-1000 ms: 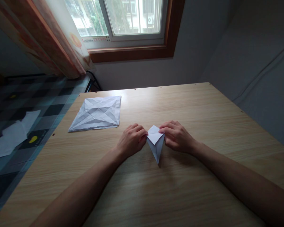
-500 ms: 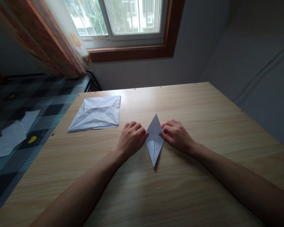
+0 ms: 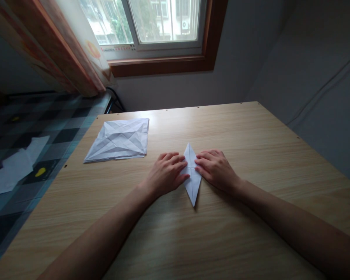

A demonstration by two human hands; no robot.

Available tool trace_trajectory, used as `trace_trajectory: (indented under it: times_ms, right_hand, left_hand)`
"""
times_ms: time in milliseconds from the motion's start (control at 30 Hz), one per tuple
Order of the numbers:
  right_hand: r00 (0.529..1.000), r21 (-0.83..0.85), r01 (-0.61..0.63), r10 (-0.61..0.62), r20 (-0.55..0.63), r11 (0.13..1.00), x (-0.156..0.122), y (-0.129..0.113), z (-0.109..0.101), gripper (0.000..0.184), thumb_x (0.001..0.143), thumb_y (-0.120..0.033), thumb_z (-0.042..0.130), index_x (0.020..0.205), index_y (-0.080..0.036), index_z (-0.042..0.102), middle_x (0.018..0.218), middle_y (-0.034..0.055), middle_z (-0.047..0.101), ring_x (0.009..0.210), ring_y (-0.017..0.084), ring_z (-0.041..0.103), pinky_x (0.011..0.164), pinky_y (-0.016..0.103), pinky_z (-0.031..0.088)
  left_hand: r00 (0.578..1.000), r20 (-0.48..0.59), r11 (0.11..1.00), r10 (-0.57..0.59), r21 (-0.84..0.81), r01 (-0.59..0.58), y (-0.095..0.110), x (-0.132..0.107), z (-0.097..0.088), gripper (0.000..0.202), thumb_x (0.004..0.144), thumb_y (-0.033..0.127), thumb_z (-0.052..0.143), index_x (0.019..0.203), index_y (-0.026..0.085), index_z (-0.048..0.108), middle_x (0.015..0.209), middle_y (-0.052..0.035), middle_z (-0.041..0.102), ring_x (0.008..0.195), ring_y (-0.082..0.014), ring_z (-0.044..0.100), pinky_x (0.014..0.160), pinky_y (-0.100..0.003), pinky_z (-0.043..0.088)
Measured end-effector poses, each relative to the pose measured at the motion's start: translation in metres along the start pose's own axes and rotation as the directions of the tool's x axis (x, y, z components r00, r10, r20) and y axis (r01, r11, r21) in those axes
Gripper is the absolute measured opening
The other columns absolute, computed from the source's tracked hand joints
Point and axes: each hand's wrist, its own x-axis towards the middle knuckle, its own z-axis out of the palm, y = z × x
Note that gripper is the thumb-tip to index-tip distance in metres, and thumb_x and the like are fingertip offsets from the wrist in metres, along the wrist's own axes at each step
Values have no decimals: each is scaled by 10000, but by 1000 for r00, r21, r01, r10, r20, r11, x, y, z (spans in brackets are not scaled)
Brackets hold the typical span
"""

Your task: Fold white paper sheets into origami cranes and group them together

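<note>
A white sheet of paper folded into a narrow diamond (image 3: 194,184) lies on the wooden table, its long points toward and away from me. A crease runs down its length and another crosses its middle. My left hand (image 3: 168,171) rests over the left side, with its fingertips and thumb spread on the paper's top face. From the right, my right hand (image 3: 217,167) lays its fingertips and thumb on the opposite edge. Both hands are open, touching the paper rather than pinching it. The diamond's side corners are partly hidden beneath the fingers.
At the far left of the table (image 3: 251,132) sits a stack of creased white paper (image 3: 122,138). Beside the table, a checked cloth (image 3: 67,120) bears loose white paper (image 3: 14,167). A window (image 3: 166,23) and curtain (image 3: 67,46) are behind.
My fingers have gone from pinching the diamond's side corners to lying spread on its face. The paper now shows a cross crease and has turned slightly, its near point shifting right.
</note>
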Motion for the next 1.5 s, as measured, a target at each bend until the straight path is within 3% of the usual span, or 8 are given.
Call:
trace_trajectory:
  times_ms: [333, 533, 800, 1000, 1167, 1333, 1433, 1500]
  right_hand:
    - [970, -3, -243, 243, -16, 970, -4, -3, -1, 364, 850, -424, 656, 1104, -163, 666, 1201, 156, 626, 1103, 323, 524, 930, 480, 386]
    - [963, 145, -266, 268, 8, 953, -3, 2, 3, 307, 816, -356, 696, 1090, -216, 676, 1206, 108, 634, 1183, 321, 490, 987, 519, 341]
    - [925, 249, -368, 380, -3, 896, -3, -7, -1, 418, 748, -266, 729, 1145, -203, 615, 1112, 93, 675, 1033, 303, 573, 897, 474, 402]
    - [899, 276, -414, 437, -25, 867, -5, -12, 0, 650, 700, -312, 747, 1290, -181, 508, 954, 68, 670, 906, 288, 605, 855, 467, 428]
    - [890, 371, -433, 456, 29, 821, -3, -11, 1, 669, 697, -259, 737, 1315, -188, 493, 853, 18, 665, 799, 232, 601, 810, 421, 447]
    - [885, 511, -424, 462, 58, 748, -2, -9, 2, 600, 726, -198, 689, 1301, -197, 518, 798, -4, 656, 693, 176, 578, 700, 341, 464]
    - [887, 567, -396, 460, 34, 722, -2, -9, 0, 572, 728, -256, 716, 1270, -185, 547, 821, 12, 662, 672, 165, 565, 638, 308, 455]
    - [891, 608, -378, 452, 35, 698, -2, -8, -1, 481, 748, -329, 722, 1190, -182, 604, 810, 16, 662, 654, 159, 552, 600, 292, 440]
  left_hand:
    - [995, 78, 998, -58, 24, 57, 3, 1, -2, 696, 787, 673, 598, 1281, 184, 571, 1333, -137, 566, 1241, -345, 477, 1017, -494, 359]
    - [996, 46, 997, -81, -1, 81, 2, 0, 0, 726, 770, 698, 597, 1275, 178, 555, 1315, -146, 564, 1239, -352, 466, 1012, -495, 358]
    - [988, 8, 988, -157, -1, 157, 3, 0, 1, 721, 793, 670, 591, 1294, 161, 489, 1297, -152, 555, 1220, -334, 464, 1009, -476, 358]
    - [967, -4, 965, -256, -57, 255, 2, 2, 1, 438, 802, 517, 664, 1047, 165, 575, 1251, -147, 542, 1236, -336, 436, 1002, -503, 388]
    - [964, -6, 946, -266, -193, 260, -4, 2, 3, 299, 805, 396, 687, 992, 187, 584, 1238, -116, 551, 1249, -307, 434, 1018, -508, 395]
    - [955, -35, 907, -294, -325, 267, -7, 3, 1, 59, 837, 242, 617, 820, 186, 610, 1107, -86, 618, 1054, -245, 541, 949, -462, 441]
    - [941, -90, 838, -325, -488, 243, -6, 4, -1, 128, 847, 274, 599, 759, 181, 598, 906, -60, 634, 890, -204, 566, 828, -377, 477]
    - [917, -93, 733, -388, -634, 246, -4, 4, -1, 179, 843, 318, 603, 736, 176, 581, 768, -26, 602, 741, -164, 552, 689, -303, 470]
